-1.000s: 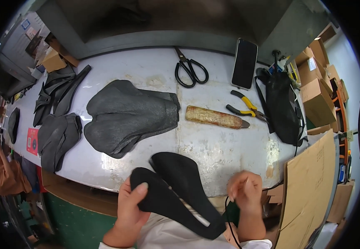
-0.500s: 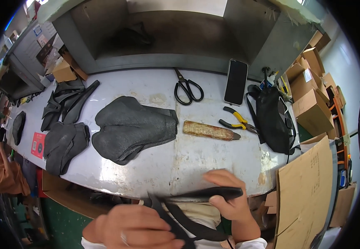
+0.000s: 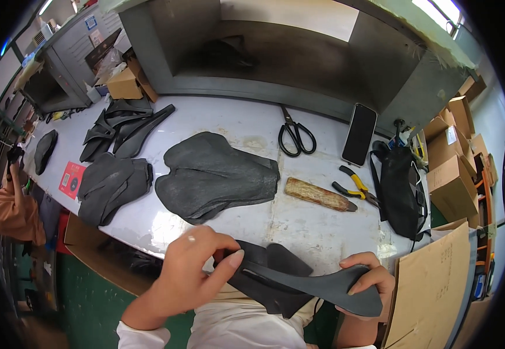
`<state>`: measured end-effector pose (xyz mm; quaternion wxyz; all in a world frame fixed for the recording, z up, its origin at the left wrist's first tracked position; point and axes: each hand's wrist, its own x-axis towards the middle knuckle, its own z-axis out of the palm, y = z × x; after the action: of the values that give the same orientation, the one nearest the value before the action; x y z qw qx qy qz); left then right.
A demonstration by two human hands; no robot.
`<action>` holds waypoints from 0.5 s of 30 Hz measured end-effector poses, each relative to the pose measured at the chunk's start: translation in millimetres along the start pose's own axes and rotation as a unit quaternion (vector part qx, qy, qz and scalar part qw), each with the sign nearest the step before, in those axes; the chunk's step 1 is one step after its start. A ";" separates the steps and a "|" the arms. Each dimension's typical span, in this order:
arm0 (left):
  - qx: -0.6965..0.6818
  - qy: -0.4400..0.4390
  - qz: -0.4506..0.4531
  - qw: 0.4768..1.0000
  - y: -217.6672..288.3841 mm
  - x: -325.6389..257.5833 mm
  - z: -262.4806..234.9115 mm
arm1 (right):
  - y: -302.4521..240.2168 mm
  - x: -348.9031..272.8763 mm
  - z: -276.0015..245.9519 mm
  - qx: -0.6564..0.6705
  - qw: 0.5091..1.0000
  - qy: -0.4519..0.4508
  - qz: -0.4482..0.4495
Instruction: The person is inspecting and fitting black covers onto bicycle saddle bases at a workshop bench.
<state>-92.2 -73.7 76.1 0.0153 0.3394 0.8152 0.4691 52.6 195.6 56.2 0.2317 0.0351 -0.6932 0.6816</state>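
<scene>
The left hand (image 3: 191, 276) has its fingers curled around the wide end of a black bike seat (image 3: 299, 282), with the thumb stretched along the top edge. The right hand (image 3: 369, 282) pinches the thin end of the same seat, thumb on top and fingers under it. The seat is held in the air, low and close to the person's body, just in front of the near edge of the gray table (image 3: 299, 224).

On the table past the hands lies a big dark seat cover (image 3: 217, 177), flat and spread out. Just right of it is a brown wooden block (image 3: 319, 195). Near the block are pliers (image 3: 354, 189) with yellow handles. Farther back are black scissors (image 3: 296, 134) and a dark phone (image 3: 360, 134). A black bag (image 3: 401, 189) sits at the right end of the table, beside cardboard boxes (image 3: 453, 168).

To the left lie a smaller dark cover (image 3: 112, 186) and a pile of black seats (image 3: 127, 125). At the far left edge is another person in an orange shirt (image 3: 8, 209).
</scene>
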 end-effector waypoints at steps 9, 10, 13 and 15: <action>-0.379 -0.277 -0.274 0.839 -31.5 -9.0 4.6 | -4.7 -22.7 13.5 0.128 0.981 0.142 0.023; -0.439 -0.297 -0.306 0.791 -33.8 -9.9 13.5 | -4.4 -20.4 26.0 0.245 0.952 0.175 0.051; -0.513 -0.326 -0.370 0.703 -34.1 -20.9 40.4 | 65.9 -26.5 2.3 -0.146 0.981 -0.118 0.056; -0.632 -0.283 -0.379 0.614 -38.8 -30.7 57.9 | 91.5 -35.6 27.0 -0.293 0.924 -0.128 -0.209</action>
<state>-69.6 -60.2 4.6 0.6322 0.0222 0.3284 0.7014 43.6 166.4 -40.9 0.2779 0.1968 -0.8626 0.3741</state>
